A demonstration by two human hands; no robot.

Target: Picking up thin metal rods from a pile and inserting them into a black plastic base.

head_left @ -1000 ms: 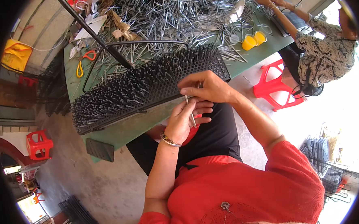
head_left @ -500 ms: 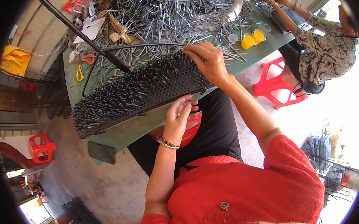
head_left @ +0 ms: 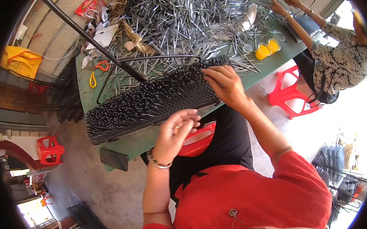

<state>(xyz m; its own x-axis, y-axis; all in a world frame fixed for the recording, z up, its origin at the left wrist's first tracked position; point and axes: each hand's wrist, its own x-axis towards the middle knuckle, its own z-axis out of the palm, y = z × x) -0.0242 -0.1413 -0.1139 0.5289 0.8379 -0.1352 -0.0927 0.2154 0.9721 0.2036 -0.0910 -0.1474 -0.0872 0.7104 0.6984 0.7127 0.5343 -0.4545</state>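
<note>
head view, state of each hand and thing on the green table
right hand: fingers resting on the far end of the spike rack
left hand: raised at the rack's near edge, fingers curled; contents hidden
spike rack: lying tilted on the table, packed with dark pins
loose metal pins: heaped
yellow cups: upright
scissors: lying flat
green table: cluttered

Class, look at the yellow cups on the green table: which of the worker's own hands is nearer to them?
The right hand. It rests on the far right end of the spiked rack, a short way left of the yellow cups. The left hand is at the rack's near edge, farther off.
</note>
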